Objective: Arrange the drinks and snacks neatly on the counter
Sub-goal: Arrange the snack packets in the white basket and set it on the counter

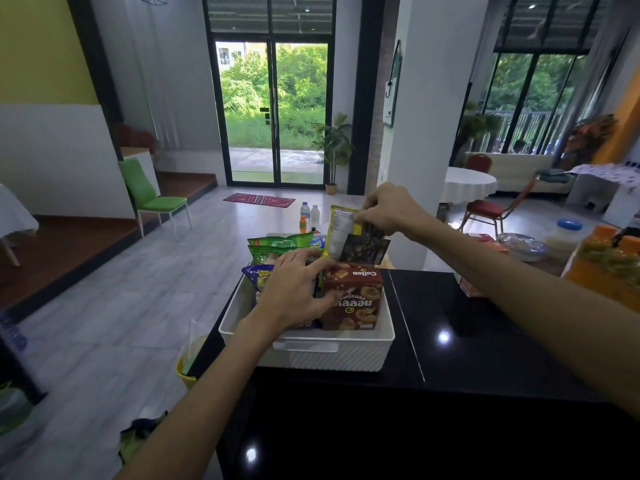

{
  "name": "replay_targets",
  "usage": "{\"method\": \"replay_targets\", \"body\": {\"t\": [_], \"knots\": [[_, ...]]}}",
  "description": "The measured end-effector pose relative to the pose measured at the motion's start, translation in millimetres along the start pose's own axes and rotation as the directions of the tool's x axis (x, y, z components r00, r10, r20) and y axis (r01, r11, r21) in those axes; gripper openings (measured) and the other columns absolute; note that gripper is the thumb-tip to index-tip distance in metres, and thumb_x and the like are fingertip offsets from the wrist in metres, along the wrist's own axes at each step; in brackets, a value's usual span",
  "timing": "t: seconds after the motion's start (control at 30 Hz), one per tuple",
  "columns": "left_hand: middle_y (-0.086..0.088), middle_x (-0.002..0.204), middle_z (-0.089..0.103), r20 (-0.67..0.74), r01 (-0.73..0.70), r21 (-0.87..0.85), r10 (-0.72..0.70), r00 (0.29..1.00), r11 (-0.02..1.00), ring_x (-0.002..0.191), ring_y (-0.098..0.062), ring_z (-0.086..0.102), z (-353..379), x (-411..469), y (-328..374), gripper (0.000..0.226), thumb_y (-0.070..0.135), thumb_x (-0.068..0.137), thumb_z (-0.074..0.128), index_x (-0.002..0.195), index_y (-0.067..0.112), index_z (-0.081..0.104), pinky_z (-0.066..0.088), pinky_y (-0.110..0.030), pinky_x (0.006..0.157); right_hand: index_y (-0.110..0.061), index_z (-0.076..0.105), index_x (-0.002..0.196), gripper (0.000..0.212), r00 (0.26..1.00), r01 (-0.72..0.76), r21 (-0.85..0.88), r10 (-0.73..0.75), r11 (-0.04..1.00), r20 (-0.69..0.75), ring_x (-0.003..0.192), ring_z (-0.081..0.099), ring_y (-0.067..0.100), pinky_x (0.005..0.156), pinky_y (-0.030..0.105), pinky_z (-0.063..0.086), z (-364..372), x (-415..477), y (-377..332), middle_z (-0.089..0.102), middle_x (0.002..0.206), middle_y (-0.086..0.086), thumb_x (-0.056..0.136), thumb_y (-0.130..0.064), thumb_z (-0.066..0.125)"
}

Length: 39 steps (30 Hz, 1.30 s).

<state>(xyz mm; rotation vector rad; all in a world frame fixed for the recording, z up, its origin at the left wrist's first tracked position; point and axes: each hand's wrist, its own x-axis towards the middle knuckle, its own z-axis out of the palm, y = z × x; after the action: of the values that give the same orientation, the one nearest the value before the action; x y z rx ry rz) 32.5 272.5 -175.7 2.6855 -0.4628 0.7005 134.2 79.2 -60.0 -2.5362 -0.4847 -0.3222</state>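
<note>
Right hand [388,211] pinches the yellow snack packet [338,233] by its top edge, long axis upright, over the white basket's [346,355] far end; left hand [294,292] — fingers spread — presses packets beside the brown Collon box [353,299].

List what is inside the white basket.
In the basket: a brown Collon box, green packets and a blue-yellow bag. The left hand covers the middle; the bottom is hidden.

Daylight floods through far glass doors [273,112]; near black counter [485,341] dim, ceiling-light glints on it; edges bowed, left blurred.
</note>
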Motion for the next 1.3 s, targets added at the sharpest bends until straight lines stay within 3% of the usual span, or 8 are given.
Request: {"method": "replay_targets", "body": {"t": [0.23, 0.37, 0.53, 0.83, 0.97, 1.03, 1.13, 1.3], "knots": [[-0.007, 0.131, 0.053, -0.012, 0.014, -0.001, -0.014, 1.0, 1.0, 0.123, -0.027, 0.047, -0.4, -0.3, -0.6, 0.057, 0.061, 0.076, 0.06, 0.126, 0.033, 0.062, 0.034, -0.043, 0.103, -0.002, 0.074, 0.083, 0.029, 0.999, -0.033, 0.005, 0.033, 0.999, 0.021, 0.074, 0.067, 0.021, 0.064, 0.04, 0.061, 8.7, -5.7, -4.5, 0.069, 0.08, 0.007, 0.083, -0.032, 0.074], [-0.006, 0.129, 0.053, -0.012, 0.018, -0.021, -0.019, 1.0, 1.0, 0.121, -0.025, 0.048, 0.6, 0.2, -1.3, 0.057, 0.062, 0.076, 0.058, 0.126, 0.033, 0.061, 0.034, -0.042, 0.103, -0.007, 0.071, 0.077, 0.032, 0.996, 0.016, -0.167, -0.002, 0.986, 0.085, 0.063, 0.064, 0.016, 0.055, 0.03, 0.056, 27.9, -10.7, -3.7, 0.069, 0.075, 0.007, 0.082, -0.039, 0.071], [-0.007, 0.132, 0.053, -0.013, 0.003, -0.033, -0.004, 1.0, 0.999, 0.122, -0.027, 0.048, 2.4, -0.1, -2.7, 0.055, 0.059, 0.078, 0.06, 0.128, 0.036, 0.058, 0.033, -0.044, 0.104, -0.014, 0.059, 0.077, 0.039, 0.978, 0.047, -0.269, 0.011, 0.962, 0.209, 0.07, 0.061, 0.017, 0.07, 0.034, 0.057, 57.4, -13.0, -1.2, 0.057, 0.069, -0.001, 0.077, -0.051, 0.074], [0.009, 0.143, 0.052, 0.051, -0.066, 0.059, 0.063, 0.997, 0.996, 0.132, -0.019, 0.042, 7.9, 1.5, -5.9, 0.064, 0.061, 0.082, 0.05, 0.139, 0.032, 0.047, 0.021, -0.043, 0.113, -0.011, 0.077, 0.094, 0.031, 0.88, 0.016, -0.17, 0.067, 0.985, 0.469, 0.073, 0.063, 0.014, 0.054, 0.021, 0.047, 41.0, 4.1, 3.3, 0.072, 0.085, 0.002, 0.082, -0.04, 0.074], [0.011, 0.139, 0.055, 0.042, -0.056, 0.052, 0.054, 0.998, 0.997, 0.13, -0.017, 0.043, 9.6, 2.5, -6.9, 0.062, 0.061, 0.082, 0.052, 0.137, 0.034, 0.046, 0.021, -0.043, 0.112, -0.008, 0.076, 0.094, 0.029, 0.972, -0.021, -0.085, 0.041, 0.996, 0.232, 0.059, 0.057, 0.01, 0.043, 0.017, 0.042, 22.9, 26.7, 18.3, 0.069, 0.075, -0.002, 0.086, -0.035, 0.07], [0.012, 0.139, 0.055, 0.043, -0.053, 0.047, 0.051, 0.998, 0.998, 0.13, -0.017, 0.042, 10.1, 3.1, -7.2, 0.061, 0.061, 0.082, 0.052, 0.136, 0.035, 0.045, 0.021, -0.042, 0.112, -0.007, 0.073, 0.103, 0.025, 0.994, 0.069, -0.176, -0.052, 0.982, 0.099, 0.068, 0.061, 0.011, 0.056, 0.018, 0.048, 29.0, 36.2, 24.3, 0.072, 0.093, 0.002, 0.089, -0.027, 0.067], [0.013, 0.138, 0.055, 0.041, -0.051, 0.045, 0.05, 0.998, 0.998, 0.13, -0.016, 0.042, 10.8, 2.4, -7.0, 0.061, 0.061, 0.082, 0.052, 0.136, 0.036, 0.044, 0.02, -0.042, 0.113, -0.004, 0.065, 0.121, 0.032, 0.965, 0.164, -0.284, -0.094, 0.944, 0.246, 0.099, 0.062, 0.021, 0.086, 0.028, 0.048, 47.2, 45.2, 31.9, 0.067, 0.119, 0.011, 0.092, -0.019, 0.062], [0.014, 0.139, 0.054, 0.044, -0.049, 0.032, 0.048, 0.998, 0.998, 0.131, -0.015, 0.041, 10.1, 2.3, -6.4, 0.061, 0.061, 0.082, 0.052, 0.138, 0.036, 0.044, 0.019, -0.042, 0.115, -0.009, 0.061, 0.128, 0.035, 0.924, 0.204, -0.342, -0.065, 0.917, 0.377, 0.111, 0.059, 0.026, 0.096, 0.037, 0.049, 68.4, 52.2, 40.7, 0.064, 0.125, 0.011, 0.097, -0.024, 0.055]]}}
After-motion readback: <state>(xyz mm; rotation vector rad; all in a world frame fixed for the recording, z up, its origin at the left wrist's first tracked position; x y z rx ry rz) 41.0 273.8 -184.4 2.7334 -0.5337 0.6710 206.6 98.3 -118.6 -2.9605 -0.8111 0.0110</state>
